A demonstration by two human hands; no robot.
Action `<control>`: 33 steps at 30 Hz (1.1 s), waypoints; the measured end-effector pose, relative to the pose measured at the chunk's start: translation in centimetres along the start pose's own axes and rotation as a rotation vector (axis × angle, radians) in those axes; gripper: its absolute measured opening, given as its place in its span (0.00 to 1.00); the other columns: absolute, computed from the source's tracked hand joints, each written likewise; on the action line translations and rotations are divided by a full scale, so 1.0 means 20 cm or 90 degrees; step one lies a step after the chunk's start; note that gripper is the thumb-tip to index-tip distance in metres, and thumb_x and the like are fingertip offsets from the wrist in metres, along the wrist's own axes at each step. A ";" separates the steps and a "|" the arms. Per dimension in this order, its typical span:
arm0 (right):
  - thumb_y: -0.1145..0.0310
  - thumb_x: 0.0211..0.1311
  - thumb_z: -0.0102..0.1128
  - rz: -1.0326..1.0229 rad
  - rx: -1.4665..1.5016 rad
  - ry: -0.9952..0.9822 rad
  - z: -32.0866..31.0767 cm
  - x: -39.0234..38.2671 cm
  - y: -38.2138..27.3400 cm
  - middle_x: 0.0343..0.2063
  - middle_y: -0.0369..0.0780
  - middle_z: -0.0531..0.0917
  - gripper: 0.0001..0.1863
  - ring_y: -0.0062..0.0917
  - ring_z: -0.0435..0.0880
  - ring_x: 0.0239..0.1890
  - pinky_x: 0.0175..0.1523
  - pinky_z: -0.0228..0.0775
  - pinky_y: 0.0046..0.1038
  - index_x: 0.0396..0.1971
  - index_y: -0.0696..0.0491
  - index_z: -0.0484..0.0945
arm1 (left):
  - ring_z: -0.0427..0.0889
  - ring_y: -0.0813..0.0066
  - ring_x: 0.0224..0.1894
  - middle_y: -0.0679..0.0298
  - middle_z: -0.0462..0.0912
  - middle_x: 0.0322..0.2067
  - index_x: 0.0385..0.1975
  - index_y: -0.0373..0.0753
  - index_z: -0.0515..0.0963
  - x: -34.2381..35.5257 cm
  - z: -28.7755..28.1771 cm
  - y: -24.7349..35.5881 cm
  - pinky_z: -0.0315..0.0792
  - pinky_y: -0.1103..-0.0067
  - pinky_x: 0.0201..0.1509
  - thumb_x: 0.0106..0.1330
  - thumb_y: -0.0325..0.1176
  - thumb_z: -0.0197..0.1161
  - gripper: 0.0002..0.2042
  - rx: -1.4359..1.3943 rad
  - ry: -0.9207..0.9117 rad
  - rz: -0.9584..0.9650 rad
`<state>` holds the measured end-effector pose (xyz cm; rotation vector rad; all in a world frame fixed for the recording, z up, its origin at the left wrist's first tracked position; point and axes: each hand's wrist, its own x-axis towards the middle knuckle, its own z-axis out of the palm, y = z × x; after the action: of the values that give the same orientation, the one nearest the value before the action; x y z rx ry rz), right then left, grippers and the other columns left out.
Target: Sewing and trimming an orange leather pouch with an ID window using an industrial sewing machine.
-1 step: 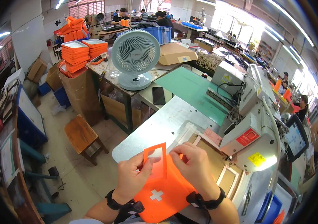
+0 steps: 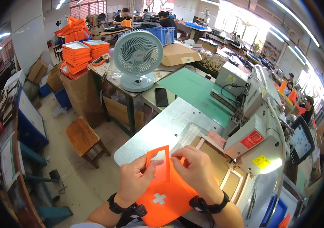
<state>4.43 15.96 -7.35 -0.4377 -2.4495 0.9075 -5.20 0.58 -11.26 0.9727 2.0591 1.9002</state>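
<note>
Between its thumb and fingers, my left hand grips an orange-bordered piece with a clear window, held upright above the pouch. Beside that piece's right edge is my right hand, its thumb and fingertips drawn together in a pinch. What lies between those fingertips, if anything, is too small to make out. Below both hands spreads an orange fabric pouch marked with a white cross. I cannot tell whether the windowed piece is joined to the pouch. A black band with a small box circles each wrist.
A metal worktable lies ahead, with a sewing machine and its screen at right. Farther off are a fan, a phone and stacked orange cases. A wooden stool stands at left.
My right hand's fingertips have shifted slightly left, closer to the windowed piece's edge. My left hand and the pouch look unmoved.
</note>
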 end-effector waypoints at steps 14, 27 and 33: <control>0.70 0.54 0.64 -0.024 -0.058 0.054 0.02 0.01 -0.02 0.24 0.38 0.79 0.05 0.34 0.80 0.24 0.29 0.70 0.32 0.24 0.54 0.77 | 0.78 0.73 0.17 0.58 0.82 0.20 0.48 0.32 0.83 -0.02 0.02 0.00 0.70 0.80 0.23 0.65 0.26 0.66 0.13 0.146 0.007 0.142; 0.71 0.58 0.63 -0.048 -0.042 0.015 0.05 -0.05 -0.01 0.25 0.38 0.81 0.03 0.33 0.81 0.24 0.29 0.73 0.31 0.30 0.54 0.81 | 0.80 0.82 0.20 0.59 0.86 0.26 0.47 0.27 0.82 0.01 0.02 0.01 0.72 0.84 0.25 0.68 0.26 0.62 0.11 0.069 0.022 0.072; 0.72 0.55 0.64 -0.087 -0.122 0.036 0.08 -0.05 0.01 0.24 0.37 0.79 0.04 0.31 0.79 0.22 0.27 0.70 0.31 0.25 0.53 0.78 | 0.75 0.69 0.15 0.58 0.74 0.15 0.48 0.33 0.83 -0.01 0.03 0.04 0.67 0.77 0.22 0.65 0.27 0.66 0.12 0.222 0.033 0.231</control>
<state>4.43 14.79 -8.82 -0.3518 -2.4895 0.6006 -4.41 0.92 -10.63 1.4783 2.4367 1.7602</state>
